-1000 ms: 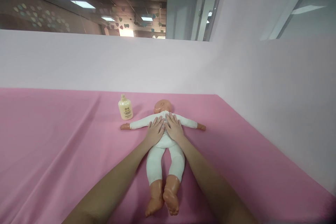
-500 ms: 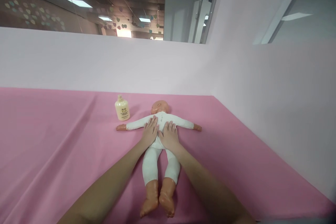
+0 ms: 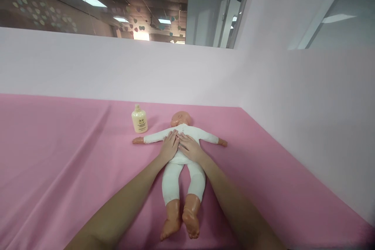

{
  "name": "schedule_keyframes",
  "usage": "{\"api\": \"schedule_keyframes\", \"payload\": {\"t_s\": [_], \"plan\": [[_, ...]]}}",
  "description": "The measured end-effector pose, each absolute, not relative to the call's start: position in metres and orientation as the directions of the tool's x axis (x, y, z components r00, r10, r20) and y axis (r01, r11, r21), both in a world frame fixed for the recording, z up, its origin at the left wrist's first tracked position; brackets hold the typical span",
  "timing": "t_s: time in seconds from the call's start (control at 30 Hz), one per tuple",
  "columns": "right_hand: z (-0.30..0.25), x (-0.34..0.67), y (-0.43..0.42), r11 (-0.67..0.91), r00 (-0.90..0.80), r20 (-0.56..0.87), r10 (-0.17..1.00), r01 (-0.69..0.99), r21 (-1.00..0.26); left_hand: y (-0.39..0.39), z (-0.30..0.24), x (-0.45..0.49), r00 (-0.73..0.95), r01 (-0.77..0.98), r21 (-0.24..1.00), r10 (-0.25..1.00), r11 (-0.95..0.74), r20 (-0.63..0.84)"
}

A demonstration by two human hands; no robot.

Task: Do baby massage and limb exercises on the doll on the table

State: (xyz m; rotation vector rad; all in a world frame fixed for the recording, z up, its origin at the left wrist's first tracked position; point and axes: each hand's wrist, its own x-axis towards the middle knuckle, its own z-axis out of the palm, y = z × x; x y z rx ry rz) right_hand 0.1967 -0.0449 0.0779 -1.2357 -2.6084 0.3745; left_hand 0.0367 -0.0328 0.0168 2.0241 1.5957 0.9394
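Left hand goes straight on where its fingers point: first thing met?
Likely the doll's head; the left hand lies on the doll's white suit, aimed roughly headward, though depth is unclear in one view.

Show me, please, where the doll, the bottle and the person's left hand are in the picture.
Doll (image 3: 179, 159): head view, on the lower part of its white torso.
Bottle (image 3: 140, 122): head view, on the middle of its body.
Left hand (image 3: 170, 147): head view, on the back of the hand.
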Motion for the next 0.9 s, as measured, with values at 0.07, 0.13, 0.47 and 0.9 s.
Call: {"api": "schedule_keyframes", "payload": {"t_s": [0.07, 0.13, 0.47, 0.9], "plan": [[0.078, 0.197, -0.043, 0.590, -0.591, 0.096, 0.801, 0.753, -0.292, -0.031, 0.014, 0.038, 0.126, 0.720, 0.634, 0.951, -0.283, 0.282], [0.077, 0.196, -0.042, 0.560, -0.554, 0.103, 0.826, 0.788, -0.256, -0.031, 0.011, 0.038, 0.137, 0.749, 0.594, 0.945, -0.295, 0.297], [0.078, 0.197, -0.032, 0.613, -0.615, 0.063, 0.786, 0.764, -0.201, -0.033, 0.017, 0.036, 0.199, 0.812, 0.504, 0.951, -0.295, 0.235], [0.072, 0.188, -0.023, 0.434, -0.420, 0.109, 0.901, 0.870, -0.232, -0.033, 0.022, 0.039, 0.188, 0.811, 0.516, 0.958, -0.275, 0.215]]}}
